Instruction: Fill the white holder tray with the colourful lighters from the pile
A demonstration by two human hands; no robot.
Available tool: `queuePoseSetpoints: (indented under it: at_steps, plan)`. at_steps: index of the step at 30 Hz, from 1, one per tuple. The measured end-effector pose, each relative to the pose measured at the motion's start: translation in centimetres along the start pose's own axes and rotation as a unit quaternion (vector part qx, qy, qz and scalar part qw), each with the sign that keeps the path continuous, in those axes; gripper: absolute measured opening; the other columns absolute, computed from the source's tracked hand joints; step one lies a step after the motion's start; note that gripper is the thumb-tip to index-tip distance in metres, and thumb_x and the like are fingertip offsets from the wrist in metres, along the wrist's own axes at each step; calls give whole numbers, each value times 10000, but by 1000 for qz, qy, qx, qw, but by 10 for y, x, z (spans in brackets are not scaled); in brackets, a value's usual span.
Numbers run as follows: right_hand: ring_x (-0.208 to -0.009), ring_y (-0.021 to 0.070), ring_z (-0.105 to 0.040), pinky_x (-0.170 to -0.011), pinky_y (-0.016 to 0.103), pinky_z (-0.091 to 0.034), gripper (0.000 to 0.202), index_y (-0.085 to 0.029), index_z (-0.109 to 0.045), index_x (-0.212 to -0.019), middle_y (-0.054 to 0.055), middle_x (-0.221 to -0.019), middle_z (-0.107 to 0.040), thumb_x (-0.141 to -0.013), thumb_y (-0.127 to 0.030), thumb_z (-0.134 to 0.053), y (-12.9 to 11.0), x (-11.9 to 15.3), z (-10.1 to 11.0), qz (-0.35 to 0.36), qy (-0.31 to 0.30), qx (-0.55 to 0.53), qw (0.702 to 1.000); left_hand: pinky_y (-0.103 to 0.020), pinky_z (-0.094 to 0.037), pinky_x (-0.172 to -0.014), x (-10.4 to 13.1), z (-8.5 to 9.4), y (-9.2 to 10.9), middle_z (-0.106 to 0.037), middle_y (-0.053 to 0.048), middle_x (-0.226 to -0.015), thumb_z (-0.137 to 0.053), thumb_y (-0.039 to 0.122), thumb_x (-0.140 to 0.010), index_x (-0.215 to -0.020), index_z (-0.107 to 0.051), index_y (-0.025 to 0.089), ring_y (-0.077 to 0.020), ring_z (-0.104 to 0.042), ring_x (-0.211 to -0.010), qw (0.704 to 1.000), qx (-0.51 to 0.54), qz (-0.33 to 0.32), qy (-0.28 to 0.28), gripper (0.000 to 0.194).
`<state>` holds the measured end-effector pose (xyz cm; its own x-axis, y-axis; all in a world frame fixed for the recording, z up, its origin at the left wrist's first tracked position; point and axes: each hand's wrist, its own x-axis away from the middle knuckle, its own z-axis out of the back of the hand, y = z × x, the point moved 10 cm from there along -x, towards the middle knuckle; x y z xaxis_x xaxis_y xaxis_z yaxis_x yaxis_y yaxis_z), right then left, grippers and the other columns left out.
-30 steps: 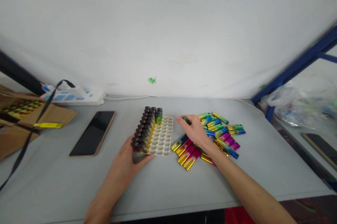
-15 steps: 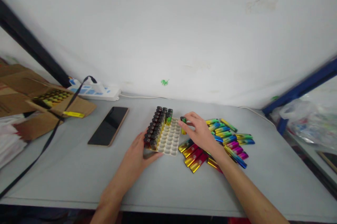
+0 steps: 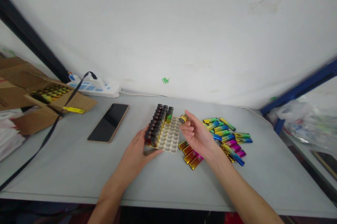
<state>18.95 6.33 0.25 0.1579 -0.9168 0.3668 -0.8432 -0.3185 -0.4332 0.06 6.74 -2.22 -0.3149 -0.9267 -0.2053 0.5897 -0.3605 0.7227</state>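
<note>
A pale tray with rows of holes lies on the table, its left rows filled with upright black-topped lighters. My left hand grips the tray's near left corner, fingers along its left side and thumb at the front edge. Just right of the tray, my right hand pinches one lighter, tilted so its round dark end faces me. Beneath and beyond that hand lies a pile of shiny lighters in gold, blue, green, pink and red.
A black phone lies left of the tray. Further left, an open cardboard box holds more lighters, near a white power strip and a dark strap. Plastic bags sit beyond the blue post at right.
My right hand has turned palm up, tipping the lighter from upright so its end faces me. My left hand keeps its hold on the tray. The view has shifted slightly.
</note>
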Motion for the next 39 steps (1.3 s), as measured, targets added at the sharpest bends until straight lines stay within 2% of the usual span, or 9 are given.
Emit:
queuePoseSetpoints:
  at_steps: [7, 17, 22, 24, 26, 29, 31, 34, 39]
  plan:
    - [-444, 16, -446, -391, 79, -419, 358, -184, -537, -722, -83, -560, -501, -1008, -289, -727, 13, 11, -9, -40, -22, -69, 997, -529, -506, -1179, 0, 1, 0, -683, -142, -1429, -846, 427, -813, -1425, -579, 195, -350, -642, -1363, 1000, -3, 0, 0, 707]
    - [-485, 24, -507, -445, 73, -484, 372, -183, -539, -692, -68, -572, -542, -966, -275, -774, 12, 9, -15, -29, -30, -59, 997, -530, -503, -1173, -1, -1, -2, -684, -150, -1419, -841, 450, -818, -1419, -574, 184, -353, -645, -1353, 1000, -11, 2, -5, 709]
    - [-501, 53, -536, -482, 132, -503, 383, -192, -576, -718, -53, -595, -587, -930, -419, -801, -5, 4, -2, 80, -3, 92, 992, -534, -513, -1165, -1, 0, -1, -688, -151, -1420, -824, 467, -830, -1428, -580, 189, -353, -650, -1349, 1000, -11, 5, -9, 703]
    - [-564, 99, -616, -568, 202, -557, 365, -201, -625, -800, -19, -670, -669, -950, -506, -757, -29, 11, 0, 206, 23, 263, 942, -532, -509, -1173, -1, 1, 0, -693, -147, -1413, -831, 459, -824, -1449, -568, 189, -352, -649, -1351, 1000, -17, 9, -5, 730]
    - [-678, 157, -696, -669, 266, -575, 329, -210, -677, -916, 20, -779, -740, -966, -532, -727, -46, 22, -11, 311, 26, 469, 826, -527, -507, -1179, 0, 1, -1, -686, -143, -1424, -837, 445, -820, -1465, -553, 193, -348, -651, -1348, 1000, -20, 12, -1, 748]
    - [-776, 205, -721, -737, 302, -537, 287, -214, -714, -1014, 55, -867, -772, -1025, -494, -651, -45, 24, -28, 354, 3, 682, 640, -527, -500, -1189, 0, 0, 1, -667, -140, -1452, -829, 425, -833, -1461, -551, 196, -342, -643, -1360, 1000, -14, 3, -2, 725]
    - [-770, 209, -704, -743, 308, -512, 295, -218, -717, -995, 65, -882, -773, -1066, -473, -586, -40, 18, -29, 348, -7, 743, 571, -531, -492, -1198, 1, 0, 3, -664, -142, -1455, -828, 407, -838, -1463, -550, 193, -342, -635, -1372, 1000, -11, -3, -2, 717]
    - [-772, 214, -681, -747, 309, -485, 289, -228, -704, -957, 69, -898, -766, -1079, -454, -572, -33, 4, -28, 334, -20, 782, 526, -523, -484, -1210, 0, 1, 4, -670, -145, -1450, -844, 389, -826, -1480, -540, 190, -342, -626, -1385, 1000, -7, -3, 0, 749]
    - [-732, 207, -632, -722, 306, -445, 284, -233, -667, -914, 52, -844, -725, -1082, -444, -578, -25, -12, -23, 317, -41, 803, 503, -534, -468, -1223, 1, 1, 3, -653, -154, -1477, -854, 371, -813, -1494, -532, 193, -343, -610, -1404, 1000, -1, 2, 2, 774]
